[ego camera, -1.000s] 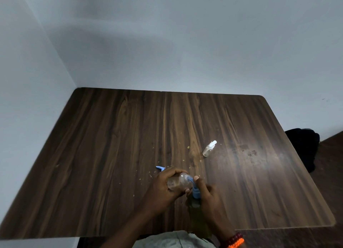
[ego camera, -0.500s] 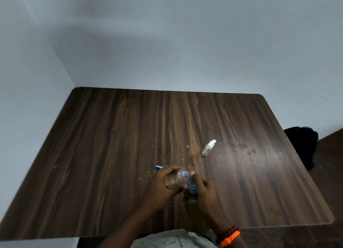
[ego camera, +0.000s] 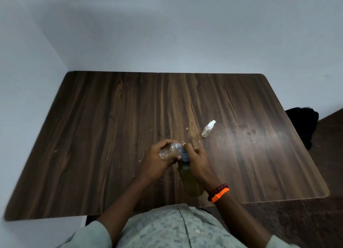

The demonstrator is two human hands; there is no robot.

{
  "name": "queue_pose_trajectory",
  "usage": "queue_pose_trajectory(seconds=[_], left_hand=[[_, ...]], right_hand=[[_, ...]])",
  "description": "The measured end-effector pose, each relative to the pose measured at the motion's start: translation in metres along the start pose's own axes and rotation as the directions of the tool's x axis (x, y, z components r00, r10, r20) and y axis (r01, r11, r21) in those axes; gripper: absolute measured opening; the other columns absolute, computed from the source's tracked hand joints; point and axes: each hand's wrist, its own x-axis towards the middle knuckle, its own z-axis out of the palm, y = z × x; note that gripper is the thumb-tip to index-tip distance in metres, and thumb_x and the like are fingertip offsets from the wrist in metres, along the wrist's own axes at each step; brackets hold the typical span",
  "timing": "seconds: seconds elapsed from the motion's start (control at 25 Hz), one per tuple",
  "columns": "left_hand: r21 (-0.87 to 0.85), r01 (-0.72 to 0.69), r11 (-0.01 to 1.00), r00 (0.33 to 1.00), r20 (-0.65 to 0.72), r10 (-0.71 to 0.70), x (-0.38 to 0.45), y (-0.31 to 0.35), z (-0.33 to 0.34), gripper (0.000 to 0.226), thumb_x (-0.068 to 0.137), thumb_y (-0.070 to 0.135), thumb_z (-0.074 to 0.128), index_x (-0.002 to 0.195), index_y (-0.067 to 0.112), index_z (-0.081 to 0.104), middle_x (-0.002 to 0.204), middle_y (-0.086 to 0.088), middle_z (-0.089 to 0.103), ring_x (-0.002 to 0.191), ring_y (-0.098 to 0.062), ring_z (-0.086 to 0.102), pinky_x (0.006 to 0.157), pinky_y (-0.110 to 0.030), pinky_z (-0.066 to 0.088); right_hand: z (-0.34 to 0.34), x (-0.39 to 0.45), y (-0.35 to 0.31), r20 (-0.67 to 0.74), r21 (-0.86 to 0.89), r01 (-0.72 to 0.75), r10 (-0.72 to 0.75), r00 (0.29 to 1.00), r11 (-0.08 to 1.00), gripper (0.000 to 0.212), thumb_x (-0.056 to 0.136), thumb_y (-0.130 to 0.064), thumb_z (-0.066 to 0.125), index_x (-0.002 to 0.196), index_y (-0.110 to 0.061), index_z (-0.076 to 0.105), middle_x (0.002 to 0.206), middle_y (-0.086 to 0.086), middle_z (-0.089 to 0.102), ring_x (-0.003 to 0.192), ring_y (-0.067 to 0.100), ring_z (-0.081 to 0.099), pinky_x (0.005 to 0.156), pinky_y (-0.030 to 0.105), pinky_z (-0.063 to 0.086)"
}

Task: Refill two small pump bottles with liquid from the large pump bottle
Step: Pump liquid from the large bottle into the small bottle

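Note:
My left hand grips a small clear bottle, tipped sideways with its mouth against the blue pump head of the large pump bottle. The large pump bottle stands near the table's front edge and holds yellowish liquid. My right hand wraps its neck, with a finger on the pump head. A second small bottle with a white spray top lies on its side on the table, farther back and to the right of my hands. The blue cap seen before is hidden now.
The dark wooden table sits in a corner against two white walls. Small crumbs dot its middle and a stain marks the right side. A dark object lies on the floor beyond the right edge.
The head camera has tilted down, so my arms and shirt now show. Both hands keep the same grip on the two bottles. The blue cap by my left hand is no longer visible.

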Motion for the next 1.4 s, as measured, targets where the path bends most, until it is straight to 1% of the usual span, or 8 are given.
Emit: queue_pose_trajectory(seconds=[0.2,0.32,0.44,0.6,0.76,0.92,1.16,1.4], left_hand=[[0.053,-0.009,0.999,1.0,-0.004,0.009,0.002,-0.006,-0.001,0.04,0.081,0.029,0.088,0.116,0.026,0.071,0.111,0.002,0.077,0.106,-0.018,0.075,0.091,-0.056,0.062],[0.068,-0.008,0.998,1.0,0.011,0.008,0.001,-0.007,0.0,0.039,0.08,0.028,0.088,0.116,0.028,0.071,0.112,0.003,0.077,0.106,-0.018,0.075,0.09,-0.055,0.062],[0.093,-0.006,0.996,0.999,0.032,0.002,-0.002,-0.009,0.002,0.039,0.08,0.026,0.088,0.115,0.024,0.071,0.111,0.003,0.077,0.106,-0.018,0.074,0.091,-0.054,0.062],[0.078,-0.007,0.997,1.0,0.018,0.005,-0.003,-0.007,0.004,0.038,0.082,0.021,0.088,0.116,0.021,0.071,0.111,0.004,0.077,0.106,-0.015,0.074,0.093,-0.051,0.062],[0.057,-0.019,0.998,1.0,0.026,0.018,-0.004,-0.003,0.005,0.04,0.08,0.03,0.086,0.116,0.022,0.071,0.112,0.005,0.076,0.107,-0.015,0.074,0.092,-0.047,0.063],[0.072,-0.031,0.997,0.998,0.056,0.027,-0.009,-0.003,0.005,0.041,0.078,0.036,0.086,0.115,0.027,0.071,0.111,0.008,0.077,0.105,-0.013,0.074,0.09,-0.045,0.064],[0.107,-0.049,0.993,0.998,0.037,0.045,-0.009,-0.007,0.005,0.038,0.08,0.034,0.086,0.115,0.028,0.071,0.111,0.007,0.076,0.105,-0.014,0.074,0.09,-0.049,0.063],[0.138,-0.05,0.989,0.997,0.068,0.041,-0.013,-0.01,0.006,0.043,0.079,0.037,0.086,0.117,0.025,0.071,0.113,0.006,0.076,0.108,-0.014,0.073,0.093,-0.051,0.06]], right_hand=[[0.0,0.0,0.006,0.036,0.005,-0.008,0.008,0.999,1.0,0.079,0.075,-0.092,0.049,0.078,-0.018,0.076,0.06,-0.003,0.071,0.056,0.01,0.066,0.066,0.036,0.055],[-0.001,-0.007,0.009,-0.002,0.025,-0.029,0.029,1.0,0.999,0.069,0.083,-0.082,0.054,0.076,-0.017,0.077,0.069,0.003,0.074,0.065,0.02,0.07,0.071,0.043,0.058],[-0.005,-0.012,0.008,-0.072,-0.032,-0.025,0.023,0.997,0.999,0.05,0.098,-0.057,0.055,0.078,-0.014,0.071,0.083,0.016,0.075,0.085,0.04,0.074,0.081,0.055,0.06],[-0.006,-0.017,-0.002,-0.045,-0.04,-0.014,0.012,0.999,0.999,0.069,0.084,-0.075,0.047,0.062,-0.014,0.072,0.059,0.004,0.072,0.057,0.021,0.067,0.069,0.041,0.056],[-0.003,-0.021,-0.004,-0.022,0.032,-0.008,0.009,1.0,0.999,0.076,0.088,-0.068,0.043,0.081,0.001,0.076,0.077,0.018,0.074,0.076,0.043,0.07,0.08,0.048,0.057],[-0.005,-0.026,0.001,-0.077,-0.012,0.017,-0.018,0.997,1.0,0.064,0.104,-0.046,0.05,0.089,0.01,0.075,0.088,0.03,0.076,0.085,0.052,0.071,0.082,0.061,0.058],[-0.003,-0.032,0.001,-0.015,-0.028,-0.007,0.006,1.0,1.0,0.083,0.082,-0.073,0.042,0.078,0.004,0.075,0.068,0.005,0.073,0.066,0.027,0.07,0.074,0.043,0.059],[-0.003,-0.031,0.013,-0.076,-0.029,-0.047,0.044,0.996,0.998,0.063,0.099,-0.055,0.051,0.095,0.004,0.072,0.096,0.026,0.073,0.089,0.044,0.071,0.082,0.055,0.059]])
